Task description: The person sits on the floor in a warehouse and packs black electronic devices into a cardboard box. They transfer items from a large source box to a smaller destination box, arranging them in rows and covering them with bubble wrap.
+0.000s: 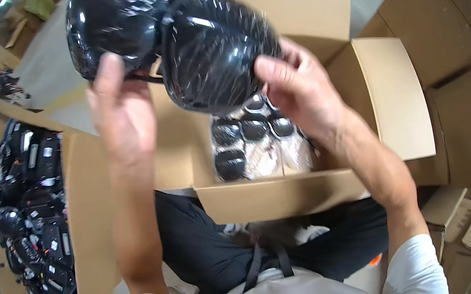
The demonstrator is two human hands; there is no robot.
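Black wrapped helmets (214, 52) in both hands' grip

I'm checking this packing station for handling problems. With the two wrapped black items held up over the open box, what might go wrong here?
The left hand and right hand hold the two glossy wrapped black items by their lower edges only; slick film may let one slip. They hang over the open cardboard box, so a drop could strike the wrapped pieces inside.

two wrapped helmets (181, 38) are held above the open box (292, 193); more lie inside; a full bin (30, 210) stands left.
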